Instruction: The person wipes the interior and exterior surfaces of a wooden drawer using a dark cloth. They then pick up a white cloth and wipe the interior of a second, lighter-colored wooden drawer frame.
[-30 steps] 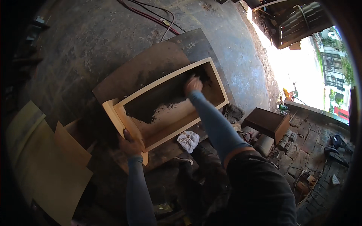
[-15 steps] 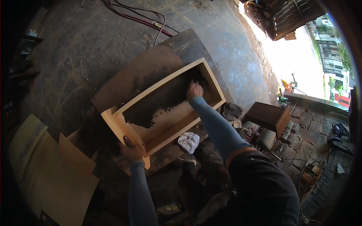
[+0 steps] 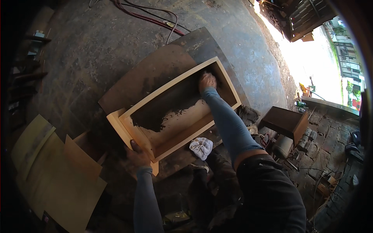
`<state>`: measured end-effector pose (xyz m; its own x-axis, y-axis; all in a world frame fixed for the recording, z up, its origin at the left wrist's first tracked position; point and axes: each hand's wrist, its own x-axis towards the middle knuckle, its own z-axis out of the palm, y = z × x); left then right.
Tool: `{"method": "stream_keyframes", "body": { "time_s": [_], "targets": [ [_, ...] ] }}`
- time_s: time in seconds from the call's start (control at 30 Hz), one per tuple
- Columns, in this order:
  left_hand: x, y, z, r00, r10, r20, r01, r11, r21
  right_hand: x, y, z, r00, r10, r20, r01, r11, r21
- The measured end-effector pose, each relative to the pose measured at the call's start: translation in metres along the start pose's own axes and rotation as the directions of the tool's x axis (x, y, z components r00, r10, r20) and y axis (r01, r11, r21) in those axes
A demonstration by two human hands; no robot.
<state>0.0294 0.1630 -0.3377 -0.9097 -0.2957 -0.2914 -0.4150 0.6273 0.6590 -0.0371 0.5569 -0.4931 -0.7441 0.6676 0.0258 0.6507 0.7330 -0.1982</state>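
A pale wooden drawer [image 3: 123, 127] lies tilted across my view with its hollow side up. A dark brown coat [image 3: 171, 105] covers much of its inside bottom, with a ragged edge against the bare pale wood. My left hand [image 3: 138, 156] grips the near-left end of the drawer's front panel, thumb on top and fingers hidden behind. Deep inside, close to the far right corner, my right hand [image 3: 208, 81] is closed and pressed down on the dark area. Whatever it holds is hidden under the fingers.
Under the drawer is a brown board [image 3: 145, 75]. A crumpled white cloth [image 3: 201, 148] lies by its near side. To the right stands a small dark wooden box [image 3: 283, 122] beside a metal can [image 3: 284, 146]. Sheets of board [image 3: 62, 174] lean at left; hoses [image 3: 155, 15] cross the floor.
My right hand has slid toward the far side of the drawer. My left hand keeps its hold. The whole scene has shifted slightly to the right in view.
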Motion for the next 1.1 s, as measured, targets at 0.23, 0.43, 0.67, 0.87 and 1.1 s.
{"method": "stream_keyframes", "body": {
  "time_s": [0.23,0.43,0.67,0.87,1.1],
  "targets": [
    [-0.005,0.006,-0.001,1.0,-0.014,-0.013,0.015,0.996,0.09,-0.1,-0.041,-0.034,0.99,-0.131,0.054,0.072,0.794,0.604],
    [-0.011,0.025,0.003,0.997,-0.075,0.012,0.068,0.957,0.282,-0.008,-0.039,-0.014,0.693,0.606,0.391,-0.302,-0.248,0.921],
    [-0.007,0.009,0.008,0.998,0.037,-0.05,-0.026,0.976,0.218,-0.002,-0.05,-0.014,0.683,0.696,0.222,-0.32,0.012,0.947],
    [-0.01,0.024,0.004,0.998,-0.038,-0.045,0.045,0.983,0.176,0.013,-0.041,-0.036,0.638,0.676,0.369,-0.251,-0.271,0.929],
    [-0.005,0.004,0.002,0.999,0.007,-0.041,0.003,0.972,0.235,0.015,-0.042,-0.015,0.617,0.718,0.322,-0.272,-0.189,0.943]
  ]
}}
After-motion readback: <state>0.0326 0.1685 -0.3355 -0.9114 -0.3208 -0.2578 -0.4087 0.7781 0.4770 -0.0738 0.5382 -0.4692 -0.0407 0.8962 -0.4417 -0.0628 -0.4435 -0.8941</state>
